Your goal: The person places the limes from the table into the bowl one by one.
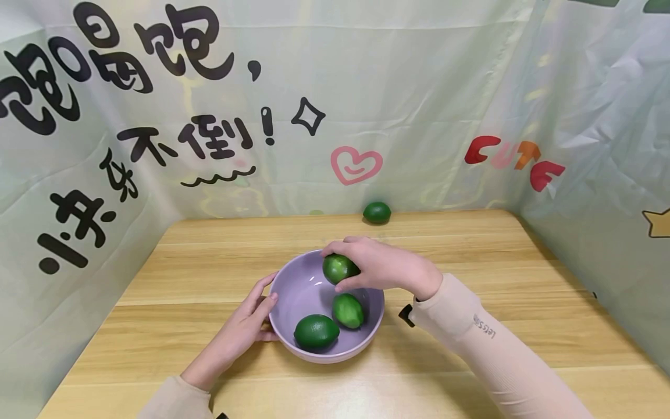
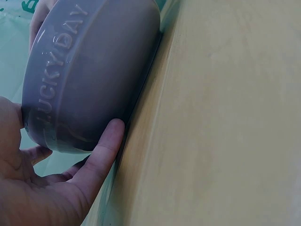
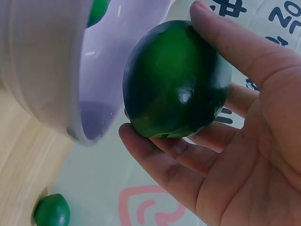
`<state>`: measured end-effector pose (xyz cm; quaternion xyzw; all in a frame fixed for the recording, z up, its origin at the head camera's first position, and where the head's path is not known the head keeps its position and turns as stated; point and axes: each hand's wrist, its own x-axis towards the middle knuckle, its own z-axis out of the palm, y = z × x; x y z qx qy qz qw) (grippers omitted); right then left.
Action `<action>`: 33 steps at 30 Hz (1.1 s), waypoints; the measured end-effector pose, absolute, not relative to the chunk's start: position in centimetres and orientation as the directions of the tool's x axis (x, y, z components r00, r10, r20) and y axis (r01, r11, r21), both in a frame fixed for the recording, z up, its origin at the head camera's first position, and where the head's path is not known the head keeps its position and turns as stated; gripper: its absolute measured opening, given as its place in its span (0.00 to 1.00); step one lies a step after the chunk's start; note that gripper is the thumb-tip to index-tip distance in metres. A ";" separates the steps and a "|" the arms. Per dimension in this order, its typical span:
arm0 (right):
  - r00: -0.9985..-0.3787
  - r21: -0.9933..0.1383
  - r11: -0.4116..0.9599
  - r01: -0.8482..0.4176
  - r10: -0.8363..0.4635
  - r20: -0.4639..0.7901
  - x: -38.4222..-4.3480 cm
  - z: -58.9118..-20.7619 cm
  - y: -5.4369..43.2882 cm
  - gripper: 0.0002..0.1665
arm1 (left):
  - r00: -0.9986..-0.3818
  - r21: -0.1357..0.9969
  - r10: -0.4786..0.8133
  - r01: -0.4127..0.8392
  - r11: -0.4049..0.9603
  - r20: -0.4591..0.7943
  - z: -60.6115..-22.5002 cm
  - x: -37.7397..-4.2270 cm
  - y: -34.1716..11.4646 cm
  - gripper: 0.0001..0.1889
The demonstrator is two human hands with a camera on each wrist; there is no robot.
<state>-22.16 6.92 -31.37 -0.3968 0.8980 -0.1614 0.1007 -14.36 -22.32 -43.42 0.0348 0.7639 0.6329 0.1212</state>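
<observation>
A purple bowl [image 1: 293, 299] stands on the table with two green limes, a darker lime [image 1: 316, 332] at its near side and a lighter lime [image 1: 348, 311] at its right. My left hand [image 1: 243, 323] holds the bowl's left side, thumb at the rim and fingers against the outer wall. In the left wrist view, raised letters run round the bowl [image 2: 94, 70]. Over the bowl's far right part, my right hand [image 1: 384, 265] grips another lime [image 1: 337, 269] between thumb and fingers. The right wrist view shows this glossy lime [image 3: 176, 80] up close, beside the bowl's rim.
One more lime [image 1: 377, 213] lies at the table's back edge, against the printed cloth backdrop [image 1: 419, 116]. Cloth also hangs along the left and right sides of the wooden table [image 1: 471, 244].
</observation>
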 end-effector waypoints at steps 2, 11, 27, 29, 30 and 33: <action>-0.658 -0.373 0.627 -0.684 -0.751 -0.056 -22.1 -31.4 6.9 0.39 | -0.968 0.974 0.205 -0.100 0.201 -0.141 -43.5 -14.4 -22.3 0.29; -0.650 -0.368 0.623 -0.691 -0.757 -0.060 -22.0 -31.8 6.7 0.39 | -0.968 0.974 0.208 -0.099 0.202 -0.142 -43.5 -14.3 -22.3 0.29; -0.634 -0.359 0.611 -0.705 -0.771 -0.068 -22.2 -32.6 6.5 0.37 | -0.966 0.977 0.220 -0.092 0.192 -0.134 -43.4 -14.3 -22.4 0.29; -0.634 -0.361 0.613 -0.703 -0.770 -0.074 -22.2 -32.7 6.5 0.37 | -0.966 0.978 0.226 -0.085 0.193 -0.129 -43.5 -14.3 -22.4 0.29; -0.635 -0.361 0.616 -0.700 -0.768 -0.078 -22.2 -32.7 6.5 0.37 | -0.965 0.977 0.227 -0.084 0.194 -0.128 -43.5 -14.3 -22.5 0.29; -0.641 -0.359 0.626 -0.692 -0.762 -0.091 -22.2 -32.9 6.5 0.38 | -0.966 0.977 0.225 -0.086 0.195 -0.130 -43.5 -14.4 -22.5 0.29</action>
